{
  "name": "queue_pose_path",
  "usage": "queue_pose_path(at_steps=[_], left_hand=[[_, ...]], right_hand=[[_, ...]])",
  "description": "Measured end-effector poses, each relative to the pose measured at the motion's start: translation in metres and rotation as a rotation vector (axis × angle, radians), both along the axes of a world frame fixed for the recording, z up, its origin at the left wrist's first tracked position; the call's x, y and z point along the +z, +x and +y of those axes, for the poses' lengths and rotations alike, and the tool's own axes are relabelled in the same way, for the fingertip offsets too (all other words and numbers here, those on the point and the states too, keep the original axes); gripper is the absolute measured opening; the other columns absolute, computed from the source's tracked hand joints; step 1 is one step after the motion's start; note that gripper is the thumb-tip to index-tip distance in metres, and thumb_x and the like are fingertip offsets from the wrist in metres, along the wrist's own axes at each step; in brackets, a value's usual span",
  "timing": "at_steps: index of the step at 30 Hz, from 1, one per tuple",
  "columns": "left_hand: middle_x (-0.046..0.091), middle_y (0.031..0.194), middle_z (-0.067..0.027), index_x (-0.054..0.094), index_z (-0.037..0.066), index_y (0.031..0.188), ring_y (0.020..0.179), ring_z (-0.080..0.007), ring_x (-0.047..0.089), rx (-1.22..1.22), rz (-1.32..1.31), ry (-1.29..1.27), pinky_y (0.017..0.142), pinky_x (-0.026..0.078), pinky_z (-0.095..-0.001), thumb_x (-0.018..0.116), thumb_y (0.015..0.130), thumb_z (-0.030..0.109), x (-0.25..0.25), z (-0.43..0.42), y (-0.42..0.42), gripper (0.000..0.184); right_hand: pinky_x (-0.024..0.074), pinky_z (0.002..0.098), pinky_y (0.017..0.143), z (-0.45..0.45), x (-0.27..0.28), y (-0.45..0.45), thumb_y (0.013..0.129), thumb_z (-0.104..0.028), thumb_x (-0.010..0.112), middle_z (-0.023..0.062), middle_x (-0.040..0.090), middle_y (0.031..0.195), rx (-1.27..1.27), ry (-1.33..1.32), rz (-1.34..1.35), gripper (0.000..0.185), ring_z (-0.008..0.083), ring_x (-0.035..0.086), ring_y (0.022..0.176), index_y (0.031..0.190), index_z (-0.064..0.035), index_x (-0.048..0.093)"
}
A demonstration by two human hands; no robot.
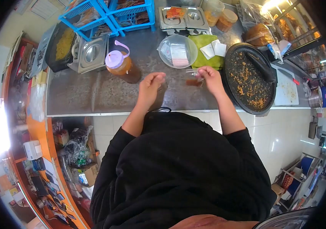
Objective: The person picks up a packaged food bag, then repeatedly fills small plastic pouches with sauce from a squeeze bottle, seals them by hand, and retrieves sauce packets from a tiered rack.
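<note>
My right hand (211, 81) pinches the top of a small clear plastic bag (194, 81) with brown sauce in its lower part. The bag hangs over the metal counter. To its left, my left hand (150, 87) is closed, its fingers curled toward the thumb; whatever they may hold is too small to make out. A bottle of brown sauce (121, 68) with a lilac lid and strap stands left of my left hand. Beyond both hands sits a clear round bowl (186, 42) holding a stack of small bags.
A black round pan (232, 87) with brown crumbs lies right of my right hand. White packets (219, 48) rest on a green cloth (205, 63). Blue baskets (136, 27), steel lidded containers (89, 57) and a cutting board (287, 91) with a knife stand around the counter (90, 91).
</note>
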State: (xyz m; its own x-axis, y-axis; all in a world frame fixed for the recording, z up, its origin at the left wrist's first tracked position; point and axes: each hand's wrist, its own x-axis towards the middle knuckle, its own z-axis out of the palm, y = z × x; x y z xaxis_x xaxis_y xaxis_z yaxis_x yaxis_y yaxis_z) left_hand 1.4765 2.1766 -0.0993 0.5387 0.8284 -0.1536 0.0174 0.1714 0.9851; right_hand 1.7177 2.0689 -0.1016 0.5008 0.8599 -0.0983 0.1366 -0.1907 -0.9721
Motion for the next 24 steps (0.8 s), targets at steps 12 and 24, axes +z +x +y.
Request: queue_pose_path(at_steps=[12,24], left_hand=[[0.065,0.112,-0.0155,0.057,0.001,0.117,0.100,-0.0259,0.066,0.196,0.014,-0.103,0.086,0.053,-0.0329,0.045,0.102,0.029,0.016,-0.014,-0.076,0.033],[0.065,0.108,-0.0149,0.058,-0.001,0.114,0.098,-0.0234,0.066,0.206,0.001,-0.045,0.087,0.053,-0.0335,0.047,0.102,0.028,0.032,-0.018,-0.108,0.033]], right_hand=[[0.0497,0.0387,0.078,0.059,-0.042,0.060,0.086,-0.017,0.064,0.0126,0.069,0.098,-0.257,0.095,-0.794,0.021,0.0298,0.065,0.087,0.105,-0.0096,0.069],[0.0415,0.0445,0.079,0.144,-0.043,0.013,0.078,-0.026,0.065,0.0021,0.071,0.084,0.176,-0.379,-1.225,0.012,0.0219,0.061,0.093,0.081,-0.0244,0.076]])
